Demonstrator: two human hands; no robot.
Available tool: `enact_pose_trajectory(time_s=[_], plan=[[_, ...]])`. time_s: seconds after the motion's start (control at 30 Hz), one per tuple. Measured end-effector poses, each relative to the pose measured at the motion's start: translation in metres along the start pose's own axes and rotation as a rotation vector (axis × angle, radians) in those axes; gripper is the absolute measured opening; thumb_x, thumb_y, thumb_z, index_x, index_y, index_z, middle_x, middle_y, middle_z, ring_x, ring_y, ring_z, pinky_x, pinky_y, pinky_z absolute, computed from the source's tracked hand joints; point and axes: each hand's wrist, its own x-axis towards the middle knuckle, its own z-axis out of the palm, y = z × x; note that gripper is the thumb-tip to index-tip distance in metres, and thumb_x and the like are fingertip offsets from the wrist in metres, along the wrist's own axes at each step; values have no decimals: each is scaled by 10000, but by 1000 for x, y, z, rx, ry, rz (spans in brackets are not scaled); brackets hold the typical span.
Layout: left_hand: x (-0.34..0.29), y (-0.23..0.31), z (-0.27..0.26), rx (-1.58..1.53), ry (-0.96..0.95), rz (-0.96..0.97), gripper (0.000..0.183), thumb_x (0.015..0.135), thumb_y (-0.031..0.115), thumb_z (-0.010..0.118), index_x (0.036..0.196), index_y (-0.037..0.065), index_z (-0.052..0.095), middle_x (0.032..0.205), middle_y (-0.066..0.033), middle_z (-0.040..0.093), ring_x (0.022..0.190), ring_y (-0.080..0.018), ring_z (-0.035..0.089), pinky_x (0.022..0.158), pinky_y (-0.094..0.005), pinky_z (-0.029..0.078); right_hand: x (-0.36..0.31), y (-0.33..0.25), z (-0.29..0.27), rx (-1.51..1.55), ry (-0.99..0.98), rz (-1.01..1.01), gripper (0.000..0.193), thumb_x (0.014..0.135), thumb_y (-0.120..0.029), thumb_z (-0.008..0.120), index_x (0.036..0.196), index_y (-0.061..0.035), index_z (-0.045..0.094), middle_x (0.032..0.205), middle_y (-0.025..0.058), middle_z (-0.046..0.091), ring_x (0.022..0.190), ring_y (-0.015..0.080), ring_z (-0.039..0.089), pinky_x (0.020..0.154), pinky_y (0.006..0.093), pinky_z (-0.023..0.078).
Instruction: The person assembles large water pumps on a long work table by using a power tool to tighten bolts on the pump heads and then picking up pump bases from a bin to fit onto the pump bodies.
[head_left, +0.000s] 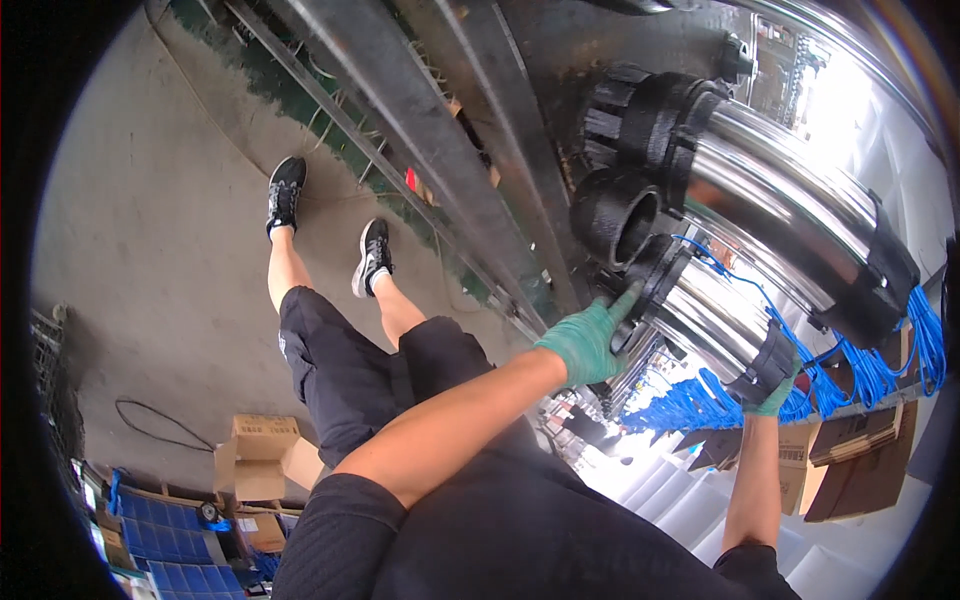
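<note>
A shiny steel pump (712, 318) with black ends and a blue cable lies between my two green-gloved hands. My left hand (590, 345) grips its black left end, the index finger stretched along it and the other fingers curled below. At the opposite black end, my right hand (779, 394) is closed round the underside; most of its fingers are hidden behind the pump. Just beyond lies a larger steel pump (785, 190) with a ribbed black end. A black elbow pipe (615, 215) with a round open mouth sits beside the left end of the nearer pump.
Bundles of blue cable (850, 375) hang beyond my right hand. Long dark metal beams (400, 130) run along my left side. Cardboard stands at the right, near a brown flap (865, 465). An opened carton (262, 455) lies on the floor, with a black cable loop (160, 425) near it.
</note>
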Motion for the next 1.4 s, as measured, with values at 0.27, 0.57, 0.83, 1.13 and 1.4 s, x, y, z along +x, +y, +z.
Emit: enact_pose_trajectory(time_s=[0.27,0.57,0.83,1.13,1.4], plan=[[3,-8,6,-40,9,38,1057,830,222,733,1667,180,90,1453,-337,424,1173,-469,614,1007,-468,524,5,-13,47,-1828,-421,-1393,769,694,-423,832,1259,65,649,1047,176,725,904,349,711,798,426,545],[3,-11,6,48,-9,41,1046,852,234,720,1665,149,67,1452,-359,424,1130,-469,644,971,-481,544,3,-10,26,-1984,-325,-1268,846,680,-522,790,1291,45,645,1181,167,700,1048,333,681,906,435,523],[-5,-11,-3,38,-28,8,1124,848,287,729,1660,147,-35,1543,-377,341,1337,-496,500,1122,-469,435,-5,-7,-4,-45,29,-14,475,1056,-437,461,1309,-73,634,1258,122,696,1102,291,689,993,461,567],[6,-12,24,-14,104,92,1122,857,131,713,1655,127,-75,1554,-303,406,1410,-397,462,1186,-401,366,12,15,-16,-54,245,-134,413,1015,-407,603,1223,-58,680,1153,80,704,1015,203,674,923,345,540],[8,-13,52,-170,212,105,1017,818,-91,497,1675,128,-7,1496,-126,479,1324,-206,495,1124,-272,359,-5,18,3,-552,141,-676,477,1028,-482,584,1238,-54,611,1084,180,699,1031,314,670,957,400,492]])
